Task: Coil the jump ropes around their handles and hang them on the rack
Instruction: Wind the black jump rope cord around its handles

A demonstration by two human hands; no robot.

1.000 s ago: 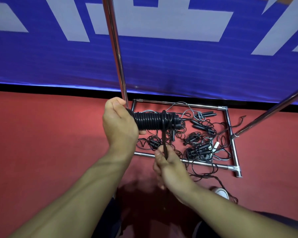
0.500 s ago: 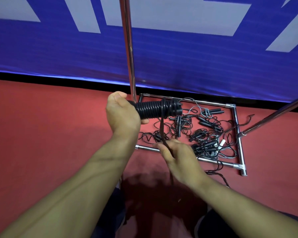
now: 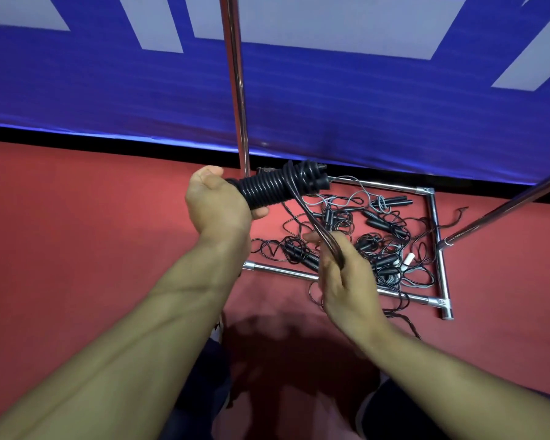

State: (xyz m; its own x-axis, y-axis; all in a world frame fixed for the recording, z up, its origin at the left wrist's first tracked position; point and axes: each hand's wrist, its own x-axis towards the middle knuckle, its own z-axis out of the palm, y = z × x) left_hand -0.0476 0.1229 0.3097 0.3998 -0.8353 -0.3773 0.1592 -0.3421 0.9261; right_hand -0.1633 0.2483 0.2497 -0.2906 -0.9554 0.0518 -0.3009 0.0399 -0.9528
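handles: buried under the coil (image 3: pixel 269 188) and my left hand (image 3: pixel 218 204) | rope (image 3: pixel 323 236): motion-blurred, as is my right hand (image 3: pixel 346 281) | rack poles (image 3: pixel 235 81): tops cut off by frame edge | floor pile (image 3: pixel 372 239): tangled, rope count unclear

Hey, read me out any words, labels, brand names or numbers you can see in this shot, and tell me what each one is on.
No text can be read.
Blue banner: large pale shapes, cropped by the frame, perhaps parts of big characters; no whole word or letter shows.
Coiled jump rope gripped by the left hand: no visible label.
Loose jump ropes on the floor: no marking can be made out.
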